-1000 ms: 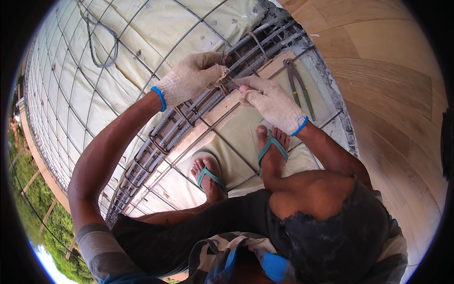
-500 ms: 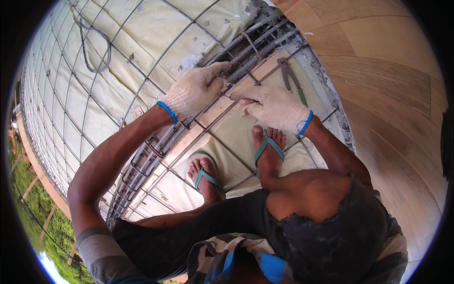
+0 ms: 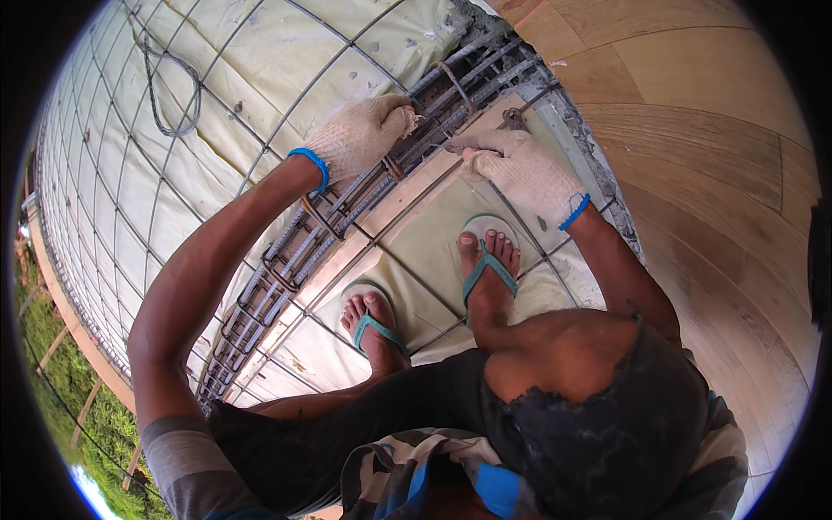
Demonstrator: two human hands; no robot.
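My left hand [image 3: 360, 140], in a cream knitted glove with a blue cuff, is closed over the long rebar cage [image 3: 282, 264]. Its fingertips curl at the cage's bars, and what they grip is too small to make out. Just to the right, my right hand [image 3: 530, 176], gloved alike, is pinched shut beside the cage, over a wooden board [image 3: 407, 192]. Any thin piece between its thumb and forefinger cannot be made out. The head of a pair of pincers [image 3: 513, 120] shows beyond the right hand, which covers most of the tool.
A rebar grid [image 3: 347, 42] spans pale plastic sheeting [image 3: 260, 61]. A loop of wire [image 3: 198, 91] lies on it at the far left. My sandalled feet [image 3: 490, 264] stand among the bars. Rough concrete [image 3: 598, 147] edges the wood-look tiled floor [image 3: 693, 139] on the right.
My hands have moved apart. The left has shifted slightly away from me, and the right has gone right and farther out, now covering most of the pincers.
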